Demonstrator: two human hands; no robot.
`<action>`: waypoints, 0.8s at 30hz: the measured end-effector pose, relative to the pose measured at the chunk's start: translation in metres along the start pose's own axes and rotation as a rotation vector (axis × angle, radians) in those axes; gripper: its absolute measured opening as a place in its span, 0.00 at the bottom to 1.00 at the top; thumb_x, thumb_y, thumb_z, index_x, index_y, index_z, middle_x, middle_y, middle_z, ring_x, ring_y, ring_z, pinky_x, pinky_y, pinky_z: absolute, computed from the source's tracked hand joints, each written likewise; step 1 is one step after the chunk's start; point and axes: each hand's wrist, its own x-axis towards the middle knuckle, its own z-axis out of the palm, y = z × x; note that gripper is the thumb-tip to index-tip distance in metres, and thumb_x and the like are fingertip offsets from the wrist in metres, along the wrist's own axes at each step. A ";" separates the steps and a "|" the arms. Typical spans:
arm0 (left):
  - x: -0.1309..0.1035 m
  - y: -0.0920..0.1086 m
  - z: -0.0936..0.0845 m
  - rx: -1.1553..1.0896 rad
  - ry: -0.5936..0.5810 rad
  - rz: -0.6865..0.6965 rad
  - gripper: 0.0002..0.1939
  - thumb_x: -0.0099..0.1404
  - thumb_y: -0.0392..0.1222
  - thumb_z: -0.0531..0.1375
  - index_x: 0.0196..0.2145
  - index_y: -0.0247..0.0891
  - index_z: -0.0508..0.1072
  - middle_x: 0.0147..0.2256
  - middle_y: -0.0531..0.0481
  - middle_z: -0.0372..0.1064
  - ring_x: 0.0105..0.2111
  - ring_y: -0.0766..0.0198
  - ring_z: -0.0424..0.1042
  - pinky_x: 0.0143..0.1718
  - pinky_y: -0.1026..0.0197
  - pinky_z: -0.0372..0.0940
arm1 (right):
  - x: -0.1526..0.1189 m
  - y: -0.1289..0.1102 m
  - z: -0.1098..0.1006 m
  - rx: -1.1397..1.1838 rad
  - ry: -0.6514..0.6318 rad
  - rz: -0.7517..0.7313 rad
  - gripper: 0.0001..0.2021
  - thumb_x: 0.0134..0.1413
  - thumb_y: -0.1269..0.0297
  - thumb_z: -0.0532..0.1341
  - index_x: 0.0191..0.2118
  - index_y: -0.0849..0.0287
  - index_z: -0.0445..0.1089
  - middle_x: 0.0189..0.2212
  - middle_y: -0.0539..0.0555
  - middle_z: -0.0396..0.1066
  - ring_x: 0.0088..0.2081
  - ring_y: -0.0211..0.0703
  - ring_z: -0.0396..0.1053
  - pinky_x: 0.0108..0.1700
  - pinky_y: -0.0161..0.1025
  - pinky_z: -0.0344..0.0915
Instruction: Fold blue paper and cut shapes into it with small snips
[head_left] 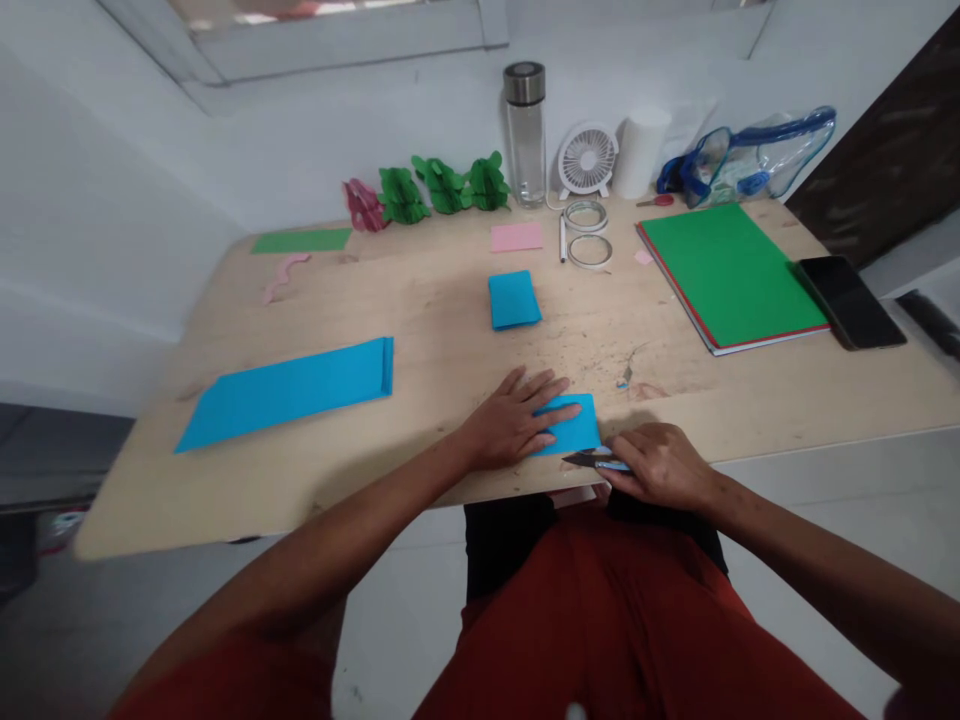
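Note:
My left hand [510,425] lies flat with spread fingers, pressing a small blue paper piece [581,428] to the table near its front edge. Part of that paper is hidden under the fingers. Closed around a pale blue handle, my right hand [660,465] holds a cutter knife [585,460] with a dark pointed blade. The blade lies along the paper's near edge; whether it touches the paper I cannot tell. Beyond my left hand is a folded blue paper square [514,300]. To the left lies a long folded blue paper strip [292,390].
Along the wall stand green paper shapes [446,185], a pink one [365,205], a glass bottle [526,140], a small fan [588,160] and a clear pouch [757,160]. Tape rolls [590,252] lie before the fan. At right are green sheets [735,275] and a phone [850,300].

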 end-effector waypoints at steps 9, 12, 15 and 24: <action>0.000 0.000 0.001 -0.013 0.022 0.008 0.26 0.69 0.54 0.44 0.63 0.53 0.50 0.65 0.51 0.43 0.65 0.53 0.41 0.62 0.41 0.37 | -0.001 -0.003 0.002 0.007 0.037 -0.024 0.17 0.63 0.55 0.51 0.29 0.60 0.66 0.20 0.51 0.67 0.21 0.36 0.61 0.25 0.38 0.51; 0.000 0.001 0.002 -0.004 0.031 0.005 0.26 0.69 0.54 0.43 0.63 0.53 0.49 0.65 0.50 0.43 0.65 0.53 0.41 0.62 0.41 0.37 | 0.002 -0.005 0.003 -0.023 0.049 -0.038 0.17 0.63 0.55 0.51 0.27 0.60 0.66 0.19 0.51 0.66 0.21 0.37 0.61 0.25 0.38 0.50; 0.000 0.002 0.002 0.002 0.036 0.006 0.26 0.69 0.54 0.44 0.64 0.53 0.49 0.65 0.51 0.42 0.65 0.53 0.41 0.62 0.41 0.37 | 0.003 -0.006 0.003 -0.026 0.065 -0.051 0.16 0.62 0.56 0.51 0.29 0.60 0.66 0.19 0.50 0.67 0.21 0.37 0.61 0.25 0.38 0.50; 0.000 0.006 0.003 -0.014 0.049 -0.020 0.26 0.69 0.53 0.44 0.63 0.52 0.50 0.65 0.50 0.44 0.65 0.53 0.42 0.62 0.42 0.37 | -0.002 -0.016 0.007 -0.019 0.093 -0.123 0.15 0.61 0.56 0.53 0.28 0.60 0.65 0.21 0.50 0.69 0.22 0.37 0.62 0.26 0.37 0.51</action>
